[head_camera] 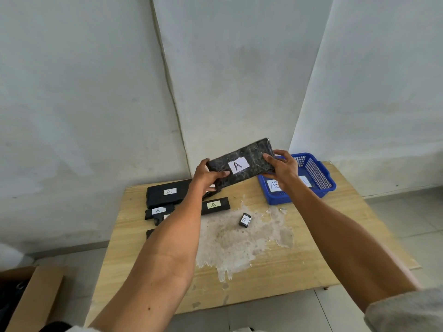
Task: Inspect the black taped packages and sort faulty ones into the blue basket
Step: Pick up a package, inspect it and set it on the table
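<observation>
Big black package (239,164): was held up, tipped with the right end higher; shone with tape; showed a white tag (238,165) marked A. Long wide package (163,195): lay at the back left of the table (335,236). Long thin package (215,205): lay just in front. Small package (157,211): lay close by, further left. Tiny package (244,220): sat alone near the middle. Wore A tags too. Blue basket (318,174): stood at the back right, had a white paper (273,185) inside.

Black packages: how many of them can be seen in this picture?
5 plainly: the held package between left hand and right hand; three packages at the far left of the table; a small package mid-table. A black edge beside the left forearm may be a sixth.
</observation>
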`<state>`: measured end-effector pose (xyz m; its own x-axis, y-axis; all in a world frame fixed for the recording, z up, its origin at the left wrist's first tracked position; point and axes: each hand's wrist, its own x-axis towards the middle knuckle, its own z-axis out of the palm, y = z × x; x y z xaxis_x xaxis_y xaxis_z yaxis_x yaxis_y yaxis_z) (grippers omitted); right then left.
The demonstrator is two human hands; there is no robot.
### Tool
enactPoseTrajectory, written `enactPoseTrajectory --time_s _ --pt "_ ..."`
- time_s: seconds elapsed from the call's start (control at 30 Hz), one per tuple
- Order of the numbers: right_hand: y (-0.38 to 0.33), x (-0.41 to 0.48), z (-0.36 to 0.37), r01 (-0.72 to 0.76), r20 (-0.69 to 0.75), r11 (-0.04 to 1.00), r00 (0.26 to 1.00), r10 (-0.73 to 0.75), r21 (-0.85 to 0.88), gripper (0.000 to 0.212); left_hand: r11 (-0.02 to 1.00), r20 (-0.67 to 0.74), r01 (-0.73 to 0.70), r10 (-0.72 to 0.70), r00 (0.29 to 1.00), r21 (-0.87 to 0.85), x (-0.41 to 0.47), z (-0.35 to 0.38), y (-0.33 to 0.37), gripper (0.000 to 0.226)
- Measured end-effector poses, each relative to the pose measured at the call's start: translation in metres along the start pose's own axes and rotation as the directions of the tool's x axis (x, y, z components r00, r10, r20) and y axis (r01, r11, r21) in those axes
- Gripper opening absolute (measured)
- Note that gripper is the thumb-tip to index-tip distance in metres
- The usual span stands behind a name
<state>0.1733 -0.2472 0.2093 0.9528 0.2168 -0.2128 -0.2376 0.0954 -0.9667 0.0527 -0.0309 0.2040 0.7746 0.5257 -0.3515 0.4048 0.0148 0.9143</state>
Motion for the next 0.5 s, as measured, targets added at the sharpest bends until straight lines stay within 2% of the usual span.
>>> enactPoseTrajectory --time_s 0.1,0.13,0.2,0.23,0.37,0.5 --pt "0.008 0.000 -0.007 -0.065 -0.007 0.993 0.998 0.066 0.094 0.032 0.995 -0.078 0.032 -0.040 0.996 -0.096 0.008 0.003 -0.008 0.132" --pt "0.010 0.000 -0.010 -0.083 -0.009 0.989 0.996 0.085 0.123 0.033 0.993 -0.091 0.030 -0.041 0.995 -0.112 0.009 0.005 -0.011 0.123" --pt "0.013 0.000 -0.014 -0.094 -0.019 0.986 0.995 0.097 0.139 0.036 0.996 -0.087 -0.002 -0.006 0.996 -0.089 0.002 0.009 -0.010 0.074" --pt "0.014 -0.001 -0.015 -0.092 -0.028 0.988 0.995 0.096 0.127 0.038 0.997 -0.089 -0.012 0.006 0.996 -0.071 -0.001 0.011 -0.009 0.060" --pt "0.014 -0.002 -0.013 -0.067 -0.056 0.997 0.996 0.070 0.047 0.046 0.990 -0.066 0.002 -0.012 0.998 -0.143 -0.004 0.016 -0.011 0.064" --pt "0.007 -0.002 -0.008 -0.032 -0.077 0.996 0.997 0.026 -0.083 0.043 0.994 -0.085 -0.011 0.002 0.996 -0.104 0.000 0.016 -0.016 0.032"
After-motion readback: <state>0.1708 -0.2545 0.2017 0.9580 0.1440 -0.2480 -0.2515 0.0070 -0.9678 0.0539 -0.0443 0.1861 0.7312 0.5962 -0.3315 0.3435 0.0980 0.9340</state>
